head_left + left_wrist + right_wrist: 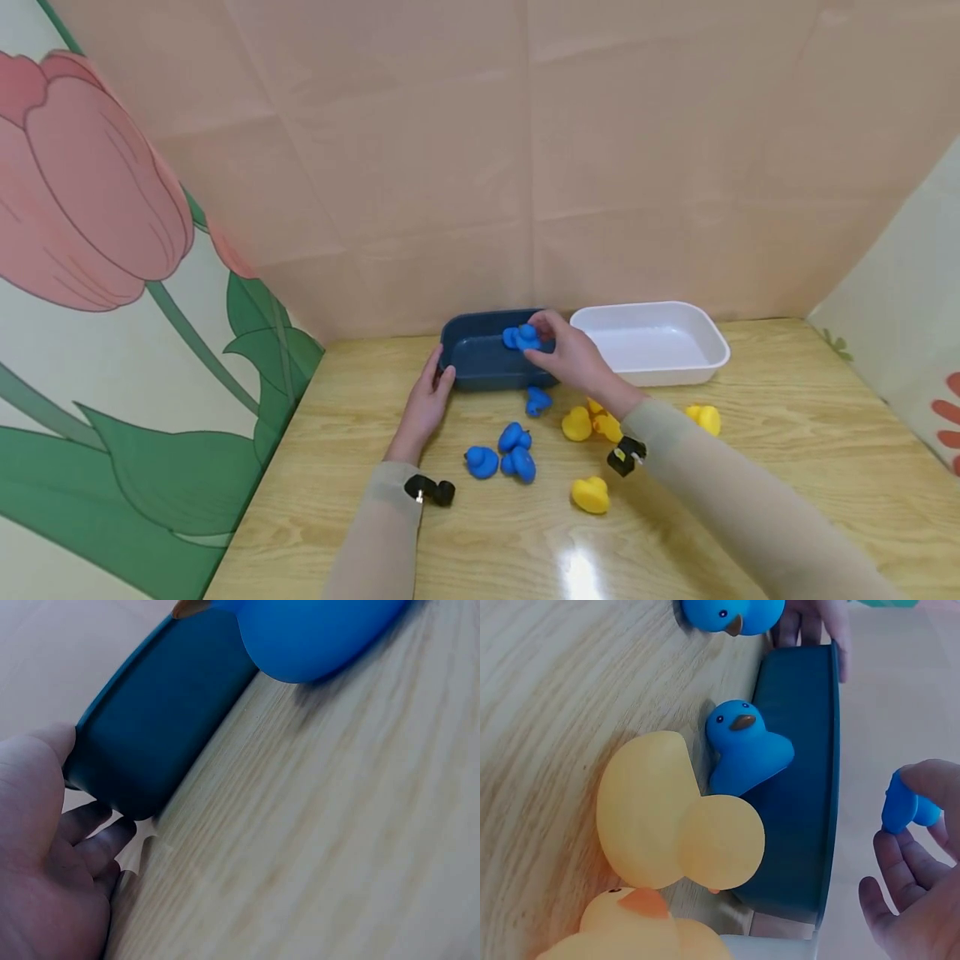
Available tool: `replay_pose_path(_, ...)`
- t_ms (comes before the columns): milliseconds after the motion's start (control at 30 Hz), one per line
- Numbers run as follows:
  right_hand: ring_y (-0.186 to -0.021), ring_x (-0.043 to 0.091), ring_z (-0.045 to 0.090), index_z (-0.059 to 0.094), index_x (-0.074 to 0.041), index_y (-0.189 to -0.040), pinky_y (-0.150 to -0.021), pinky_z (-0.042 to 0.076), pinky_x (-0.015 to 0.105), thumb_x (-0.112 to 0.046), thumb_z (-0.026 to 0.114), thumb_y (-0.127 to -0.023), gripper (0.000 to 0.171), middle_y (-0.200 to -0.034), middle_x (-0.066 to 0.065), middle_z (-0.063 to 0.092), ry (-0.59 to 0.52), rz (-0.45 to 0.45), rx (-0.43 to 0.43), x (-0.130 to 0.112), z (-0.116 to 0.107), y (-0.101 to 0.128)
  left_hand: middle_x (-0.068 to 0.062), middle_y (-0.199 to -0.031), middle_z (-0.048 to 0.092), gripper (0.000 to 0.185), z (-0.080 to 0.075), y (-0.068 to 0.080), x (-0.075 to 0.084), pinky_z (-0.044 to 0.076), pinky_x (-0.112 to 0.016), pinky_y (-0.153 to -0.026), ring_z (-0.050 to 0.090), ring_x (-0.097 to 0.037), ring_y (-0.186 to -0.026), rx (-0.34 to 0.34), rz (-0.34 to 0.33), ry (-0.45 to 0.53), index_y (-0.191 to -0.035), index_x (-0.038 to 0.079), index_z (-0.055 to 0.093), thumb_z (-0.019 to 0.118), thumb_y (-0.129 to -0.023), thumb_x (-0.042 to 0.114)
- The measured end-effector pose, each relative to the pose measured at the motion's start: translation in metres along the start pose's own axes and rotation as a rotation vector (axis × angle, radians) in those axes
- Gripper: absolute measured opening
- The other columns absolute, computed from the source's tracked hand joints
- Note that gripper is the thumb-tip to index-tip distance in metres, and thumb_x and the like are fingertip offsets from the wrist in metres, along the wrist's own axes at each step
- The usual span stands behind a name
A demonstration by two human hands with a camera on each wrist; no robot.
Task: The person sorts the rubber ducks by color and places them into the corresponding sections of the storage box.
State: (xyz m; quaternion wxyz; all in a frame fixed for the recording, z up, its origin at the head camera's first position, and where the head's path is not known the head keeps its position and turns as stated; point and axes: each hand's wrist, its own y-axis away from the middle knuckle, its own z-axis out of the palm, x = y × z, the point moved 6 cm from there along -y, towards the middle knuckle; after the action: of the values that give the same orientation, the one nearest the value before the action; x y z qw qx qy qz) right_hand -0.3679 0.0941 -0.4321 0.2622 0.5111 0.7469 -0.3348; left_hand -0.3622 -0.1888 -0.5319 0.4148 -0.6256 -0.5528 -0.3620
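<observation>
At the left end of a dark blue tray (487, 385), my left hand (427, 408) grips the corner, thumb at the front and fingers along the end wall. My right hand (572, 358) is over the tray's right part and pinches a small blue rubber duck (900, 804) between thumb and fingertips, above the rim in the right wrist view. Another blue shape (510, 337) shows just left of that duck in the head view, partly overlapped by it. One blue duck (537, 402) lies against the tray's front wall, seen close up in the right wrist view.
Several more blue ducks (481, 462) sit on the wooden table (337, 533) before the tray. Yellow ducks (577, 423) cluster under the right forearm, with one yellow duck (590, 495) nearer and another (703, 418) farther right. A white tray (652, 377) stands right of the blue one.
</observation>
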Motion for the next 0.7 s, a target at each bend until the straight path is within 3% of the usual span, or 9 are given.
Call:
replay_pose_path(433,-0.126,0.036,0.065,0.056,-0.011,-0.143,-0.110,0.056,0.054,-0.017,0.083,-0.103,0.049,-0.141,0.017,0.068,0.036,0.038,-0.010,0.010,0.011,-0.010,-0.002,-0.181,0.028,0.073,0.001,0.000,-0.003,0.026,-0.049,-0.133,0.029,-0.029,-0.164,0.003,0.003,0.004,-0.177,0.032,0.029,0.048,-0.113,0.065)
replay_pose_path(700,-0.126,0.037,0.065,0.057,-0.010,-0.141,-0.112,0.054,0.054,-0.018,0.083,-0.102,0.048,-0.140,0.017,0.068,0.058,0.027,-0.006,0.023,0.018,-0.018,-0.003,-0.181,0.028,0.064,0.001,0.000,-0.001,0.026,-0.052,-0.133,0.029,-0.031,-0.164,0.006,0.008,0.009,-0.177,0.029,0.029,0.051,-0.119,0.044)
